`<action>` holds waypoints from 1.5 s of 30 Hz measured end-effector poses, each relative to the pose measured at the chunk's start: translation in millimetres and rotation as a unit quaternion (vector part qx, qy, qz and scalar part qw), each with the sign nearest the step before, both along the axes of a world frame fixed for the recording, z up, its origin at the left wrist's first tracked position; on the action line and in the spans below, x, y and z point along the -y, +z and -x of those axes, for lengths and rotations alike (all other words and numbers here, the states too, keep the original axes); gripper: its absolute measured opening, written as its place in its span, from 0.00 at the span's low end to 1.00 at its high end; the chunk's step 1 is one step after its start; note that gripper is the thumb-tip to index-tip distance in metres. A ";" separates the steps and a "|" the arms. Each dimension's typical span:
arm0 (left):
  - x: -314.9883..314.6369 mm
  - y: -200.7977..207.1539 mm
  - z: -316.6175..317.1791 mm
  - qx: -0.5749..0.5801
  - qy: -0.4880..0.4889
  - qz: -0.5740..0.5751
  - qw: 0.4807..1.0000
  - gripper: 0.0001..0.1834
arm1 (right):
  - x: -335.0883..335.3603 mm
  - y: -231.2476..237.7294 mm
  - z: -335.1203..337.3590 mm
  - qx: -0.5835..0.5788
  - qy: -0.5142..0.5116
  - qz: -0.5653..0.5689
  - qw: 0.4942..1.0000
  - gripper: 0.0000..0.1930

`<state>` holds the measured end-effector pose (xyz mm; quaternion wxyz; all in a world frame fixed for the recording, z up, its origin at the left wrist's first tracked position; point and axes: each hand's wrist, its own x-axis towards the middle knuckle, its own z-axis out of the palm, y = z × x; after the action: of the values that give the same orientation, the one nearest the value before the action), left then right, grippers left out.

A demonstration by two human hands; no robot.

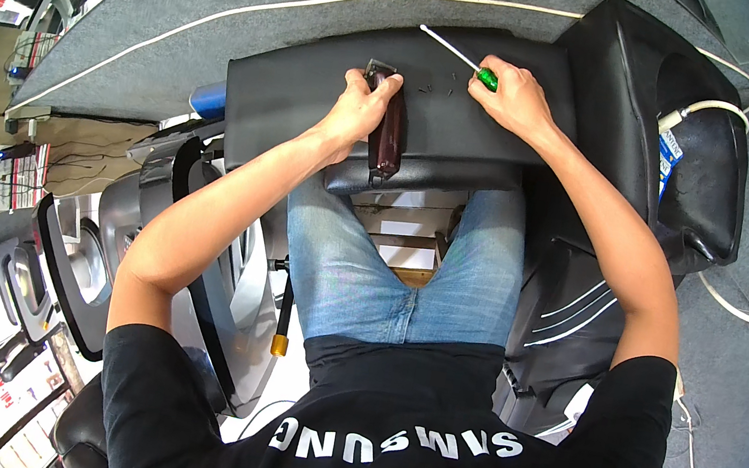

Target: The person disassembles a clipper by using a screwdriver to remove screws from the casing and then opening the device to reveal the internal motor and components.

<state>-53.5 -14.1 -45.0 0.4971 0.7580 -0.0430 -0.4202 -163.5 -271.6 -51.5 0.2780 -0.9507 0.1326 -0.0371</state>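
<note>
A dark maroon hair clipper (388, 139) lies on the black padded surface (294, 91) in front of me, its metal blade end pointing away. My left hand (362, 108) is closed around its upper part, thumb near the blade. Farther right, my right hand (513, 98) grips the green handle of a screwdriver (453, 48). Its thin shaft points up and to the left, away from the clipper. Between the two hands lie several small dark screws (427, 88) on the padding.
A black armrest block (608, 95) stands at the right, with a white cable (718, 106) and a blue-and-white package on it. A long white cable (263, 6) crosses the grey floor beyond. Black chair parts (182, 196) stand at the left, near a blue cylinder (208, 100).
</note>
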 end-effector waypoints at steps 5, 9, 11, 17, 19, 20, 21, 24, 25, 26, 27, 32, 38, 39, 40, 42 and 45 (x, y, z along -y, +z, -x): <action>0.6 7.4 0.8 -0.025 0.019 0.037 0.999 0.42 | -1.1 1.2 -2.3 0.062 0.039 -0.017 0.997 0.16; 3.5 8.1 -0.1 -0.030 0.034 0.039 0.998 0.42 | 1.2 -0.4 -8.7 0.040 0.062 -0.004 0.997 0.18; 2.9 6.7 1.4 -0.017 0.030 0.033 0.999 0.42 | -1.7 1.5 -9.9 0.022 0.064 -0.006 0.998 0.18; 7.6 8.0 1.7 -0.014 0.042 0.032 0.999 0.39 | -6.2 8.0 -9.1 0.045 0.064 -0.005 0.997 0.17; 7.4 12.5 0.7 -0.026 0.048 0.050 0.997 0.36 | -8.4 17.7 -7.8 0.041 0.048 -0.040 0.997 0.17; 6.2 9.7 -2.2 -0.035 0.048 0.070 0.996 0.34 | -12.0 23.1 -7.5 0.045 0.042 -0.037 0.997 0.18; 6.0 6.9 -4.9 -0.045 0.046 0.089 0.994 0.33 | -16.3 28.1 -7.1 0.049 0.035 -0.035 0.998 0.20; 4.5 -3.0 -13.2 -0.081 0.062 0.145 0.984 0.26 | -35.7 46.6 -4.5 0.077 0.034 -0.031 0.996 0.26; 2.2 -6.8 -15.5 -0.085 0.063 0.163 0.981 0.25 | -42.4 51.1 -4.0 0.089 0.037 -0.031 0.995 0.28; 6.8 -2.9 -11.6 -0.077 0.058 0.169 0.981 0.25 | -42.0 52.2 1.7 0.103 0.029 -0.011 0.994 0.29; 8.7 8.7 -6.8 -0.067 0.057 0.174 0.981 0.24 | -45.3 53.5 6.1 0.101 0.001 -0.031 0.994 0.28; 7.3 62.3 19.3 -0.044 0.044 0.216 0.974 0.28 | -87.6 64.8 39.3 0.127 -0.097 -0.189 0.969 0.20; 4.5 41.4 26.7 0.016 -0.012 0.237 0.971 0.32 | -137.1 58.0 62.9 0.170 -0.148 -0.275 0.935 0.25; 3.8 39.0 27.7 0.032 -0.023 0.233 0.972 0.33 | -140.2 57.2 63.9 0.169 -0.158 -0.231 0.945 0.24; 2.8 36.4 31.0 0.036 -0.026 0.237 0.970 0.35 | -142.4 57.2 65.7 0.153 -0.165 -0.251 0.941 0.22; 3.2 34.4 34.1 0.031 -0.026 0.246 0.969 0.35 | -144.9 54.0 67.3 0.149 -0.176 -0.262 0.937 0.19; 5.0 35.2 37.8 0.053 -0.013 0.267 0.962 0.35 | -148.5 52.7 69.1 0.148 -0.182 -0.208 0.950 0.19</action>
<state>-91.3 -19.1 -9.8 0.6733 0.6180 -0.1897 -0.3588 -232.7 -123.1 1.2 0.4746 -0.8155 0.2651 -0.1988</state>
